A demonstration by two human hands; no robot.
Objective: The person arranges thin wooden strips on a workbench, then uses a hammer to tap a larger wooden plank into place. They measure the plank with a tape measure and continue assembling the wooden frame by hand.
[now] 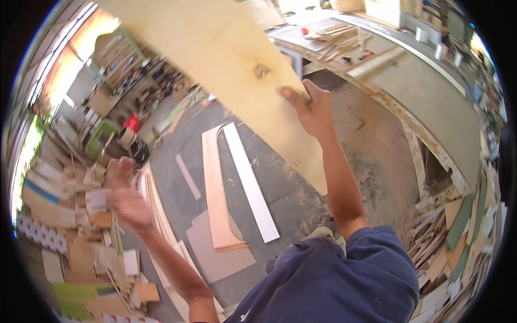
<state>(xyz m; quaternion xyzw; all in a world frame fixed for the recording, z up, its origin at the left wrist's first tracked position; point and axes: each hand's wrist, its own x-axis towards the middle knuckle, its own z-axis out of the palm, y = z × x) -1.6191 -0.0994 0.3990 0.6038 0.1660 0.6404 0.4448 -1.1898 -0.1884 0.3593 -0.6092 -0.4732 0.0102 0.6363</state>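
Note:
My right hand point(311, 107) grips the right edge of a long, pale wooden board point(231, 64) with a dark knot. The thumb lies on its face, and the other fingers are mostly hidden along the edge. This board slants from the upper left down toward my body, held above the floor. Out to the left, my left hand point(128, 196) is raised with nothing in it, its fingers loosely bent and slightly blurred. Below it lie long, thin wooden strips point(156, 215). Between my arms, a curved wooden piece point(212, 183) and a narrow white board point(250, 180) rest on the floor.
A flat brownish panel point(207, 264) sits partly under the curved piece, near a short strip point(187, 176). Heaped offcuts point(102, 215) line the left; more scrap wood point(447, 253) fills the lower right. A large workbench point(425, 75) stands at right, and a green bin point(102, 137) at far left.

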